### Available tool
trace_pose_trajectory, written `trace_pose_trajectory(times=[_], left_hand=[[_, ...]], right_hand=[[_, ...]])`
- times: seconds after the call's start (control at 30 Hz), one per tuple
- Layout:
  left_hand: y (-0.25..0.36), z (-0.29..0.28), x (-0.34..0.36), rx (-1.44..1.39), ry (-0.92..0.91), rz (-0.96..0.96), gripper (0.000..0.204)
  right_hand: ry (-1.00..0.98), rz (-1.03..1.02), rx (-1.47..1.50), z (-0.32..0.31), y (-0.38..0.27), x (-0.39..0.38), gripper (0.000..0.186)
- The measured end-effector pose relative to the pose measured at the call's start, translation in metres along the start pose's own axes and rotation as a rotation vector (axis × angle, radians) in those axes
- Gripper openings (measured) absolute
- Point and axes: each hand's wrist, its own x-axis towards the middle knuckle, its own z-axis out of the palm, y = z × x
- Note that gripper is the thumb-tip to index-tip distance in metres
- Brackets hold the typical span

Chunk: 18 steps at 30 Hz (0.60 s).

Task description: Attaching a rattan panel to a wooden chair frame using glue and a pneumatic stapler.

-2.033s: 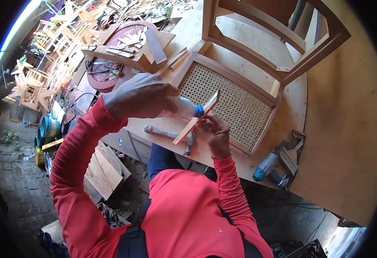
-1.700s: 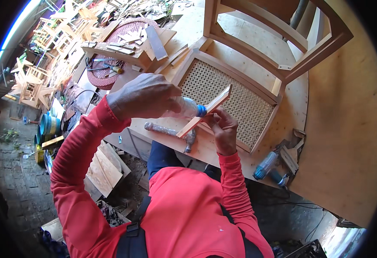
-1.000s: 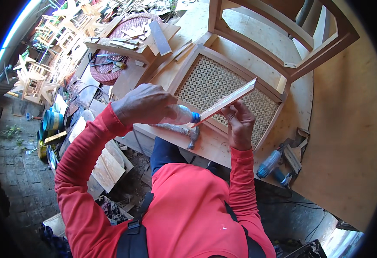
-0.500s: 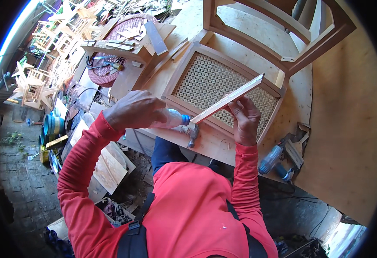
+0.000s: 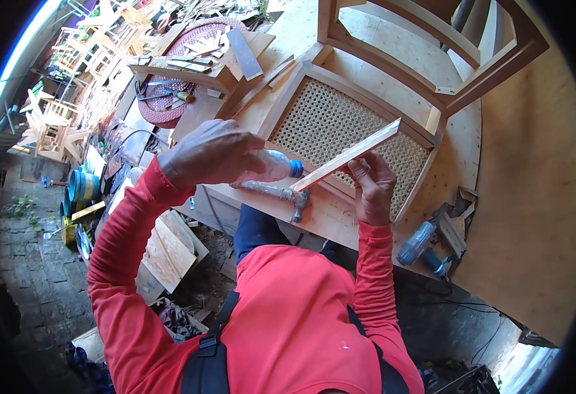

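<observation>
My left hand [image 5: 219, 154] is closed round a small plastic bottle [image 5: 271, 166] with a blue cap, held sideways, cap pointing right at a narrow wooden strip [image 5: 340, 157]. My right hand [image 5: 370, 187] grips that strip near its middle with thumb and fingers, above a framed cane-mesh panel [image 5: 321, 111] on the wooden work surface [image 5: 301, 220]. The strip runs from lower left to upper right, its low end near the bottle. A hammer [image 5: 261, 190] with a worn, mottled handle lies beneath my hands near the front edge.
A wooden chair frame [image 5: 452, 98] stands behind the panel. Power tools [image 5: 419, 243] lie at the right. Boards [image 5: 245, 56] and hand tools [image 5: 169, 92] rest at the back left, beside a pink woven disc. Chair parts [image 5: 58, 128], buckets [image 5: 77, 190] and scrap crowd the floor at the left.
Since two seconds ago my right hand has moved right with the strip, which now lies at a shallower slant. A small gap shows between bottle cap and strip. My left hand moved only slightly.
</observation>
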Motion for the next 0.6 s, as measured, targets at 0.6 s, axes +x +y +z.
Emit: trace_pose_trajectory(times=[0.6], left_hand=[[0.007, 0.011, 0.001, 0.125, -0.229, -0.18, 0.014]], right_hand=[[0.017, -0.004, 0.025, 0.003, -0.008, 0.002, 0.024]])
